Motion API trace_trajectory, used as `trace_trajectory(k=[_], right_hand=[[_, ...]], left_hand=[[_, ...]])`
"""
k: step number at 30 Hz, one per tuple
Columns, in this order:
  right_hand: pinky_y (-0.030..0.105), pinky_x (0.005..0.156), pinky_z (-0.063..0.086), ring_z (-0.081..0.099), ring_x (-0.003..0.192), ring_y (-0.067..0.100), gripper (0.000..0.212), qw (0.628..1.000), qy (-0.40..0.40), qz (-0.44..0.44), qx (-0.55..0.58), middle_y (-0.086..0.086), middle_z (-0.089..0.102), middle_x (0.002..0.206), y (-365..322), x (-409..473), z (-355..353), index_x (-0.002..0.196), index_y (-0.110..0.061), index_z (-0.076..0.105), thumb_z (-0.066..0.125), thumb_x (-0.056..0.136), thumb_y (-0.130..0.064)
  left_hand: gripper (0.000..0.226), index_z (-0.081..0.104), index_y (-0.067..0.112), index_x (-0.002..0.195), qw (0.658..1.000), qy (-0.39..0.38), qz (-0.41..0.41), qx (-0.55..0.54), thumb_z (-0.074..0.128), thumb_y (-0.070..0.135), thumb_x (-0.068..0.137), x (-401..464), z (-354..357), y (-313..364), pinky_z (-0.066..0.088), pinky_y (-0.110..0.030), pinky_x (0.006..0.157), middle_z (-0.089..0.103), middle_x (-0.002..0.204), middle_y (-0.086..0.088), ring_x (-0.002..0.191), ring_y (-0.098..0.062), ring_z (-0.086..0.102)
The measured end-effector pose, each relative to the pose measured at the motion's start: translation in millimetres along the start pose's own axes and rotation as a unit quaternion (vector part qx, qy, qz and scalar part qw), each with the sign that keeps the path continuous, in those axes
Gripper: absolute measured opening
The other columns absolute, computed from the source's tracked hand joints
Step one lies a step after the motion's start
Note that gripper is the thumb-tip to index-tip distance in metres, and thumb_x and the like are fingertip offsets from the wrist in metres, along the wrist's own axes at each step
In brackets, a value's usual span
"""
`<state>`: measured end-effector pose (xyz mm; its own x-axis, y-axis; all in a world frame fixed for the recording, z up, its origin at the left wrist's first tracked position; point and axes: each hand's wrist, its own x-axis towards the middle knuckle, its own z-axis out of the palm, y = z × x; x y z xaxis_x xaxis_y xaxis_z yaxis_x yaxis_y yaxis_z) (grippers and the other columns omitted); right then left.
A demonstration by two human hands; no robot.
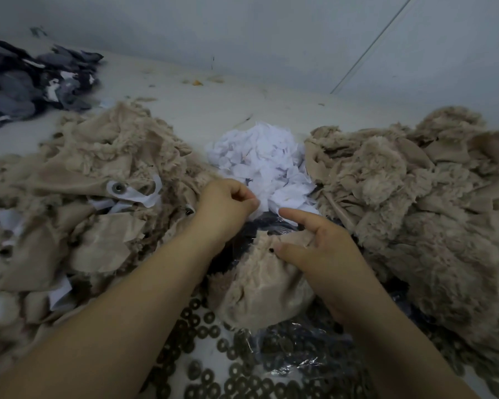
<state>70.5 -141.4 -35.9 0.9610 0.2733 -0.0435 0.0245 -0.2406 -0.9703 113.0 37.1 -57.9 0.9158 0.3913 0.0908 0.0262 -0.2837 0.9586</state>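
Note:
My left hand (225,203) is curled and pinches a small white fabric scrap at the near edge of a heap of white scraps (260,159). My right hand (314,240) grips a beige fuzzy fabric piece (260,286); thumb and curled fingers hold its upper edge while the index finger points left. A small dark stud (270,250) sits in that piece beside my thumb. The piece lies over a clear plastic bag (288,352) of dark parts.
Beige fleece pieces are heaped at left (92,180), some bearing metal snaps (117,187) and white backing, and at right (415,197). Several dark metal rings (208,321) lie scattered near me. Dark grey fabric (26,84) is piled at far left. A pale wall rises behind.

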Motion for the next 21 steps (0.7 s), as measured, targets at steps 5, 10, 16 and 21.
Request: trace_trajectory(k=[5, 10, 16, 21], right_hand=[[0.006, 0.058, 0.052, 0.034, 0.093, -0.013, 0.059, 0.999, -0.010, -0.023, -0.032, -0.044, 0.063, 0.086, 5, 5, 3, 0.127, -0.050, 0.056, 0.076, 0.085, -0.013], [0.018, 0.045, 0.040, 0.048, 0.047, 0.020, 0.060, 0.995, -0.013, -0.022, -0.097, 0.005, 0.056, 0.063, -8, 20, 10, 0.136, -0.044, 0.056, 0.073, 0.086, -0.016], [0.021, 0.076, 0.057, 0.072, 0.087, 0.013, 0.023, 0.998, 0.019, 0.004, -0.060, 0.003, 0.077, 0.089, -5, 24, 15, 0.111, -0.017, 0.077, 0.073, 0.089, -0.016], [0.018, 0.073, 0.058, 0.070, 0.080, 0.001, 0.028, 0.999, 0.029, -0.011, -0.028, -0.010, 0.075, 0.085, 3, 13, 10, 0.116, -0.017, 0.073, 0.074, 0.087, -0.013]], left_hand=[[0.026, 0.063, 0.020, 0.063, 0.990, 0.008, 0.127, 0.054, 0.073, 0.006, 0.083, -21, -11, 10, 0.038, -0.011, 0.053, 0.058, 0.064, 0.012, 0.053, -0.002, 0.048], [0.020, 0.064, 0.016, 0.068, 0.988, -0.037, 0.143, 0.038, 0.071, 0.012, 0.087, -33, -11, 13, 0.039, -0.013, 0.054, 0.061, 0.064, 0.013, 0.056, -0.003, 0.052], [0.019, 0.062, 0.004, 0.076, 0.983, -0.104, 0.145, -0.049, 0.062, 0.010, 0.094, -39, -15, 21, 0.046, -0.028, 0.052, 0.062, 0.058, -0.011, 0.052, -0.017, 0.056], [0.016, 0.066, 0.004, 0.070, 0.958, -0.168, 0.228, 0.051, 0.070, 0.002, 0.086, -49, -17, 23, 0.042, -0.014, 0.071, 0.063, 0.083, -0.003, 0.077, -0.004, 0.059]])
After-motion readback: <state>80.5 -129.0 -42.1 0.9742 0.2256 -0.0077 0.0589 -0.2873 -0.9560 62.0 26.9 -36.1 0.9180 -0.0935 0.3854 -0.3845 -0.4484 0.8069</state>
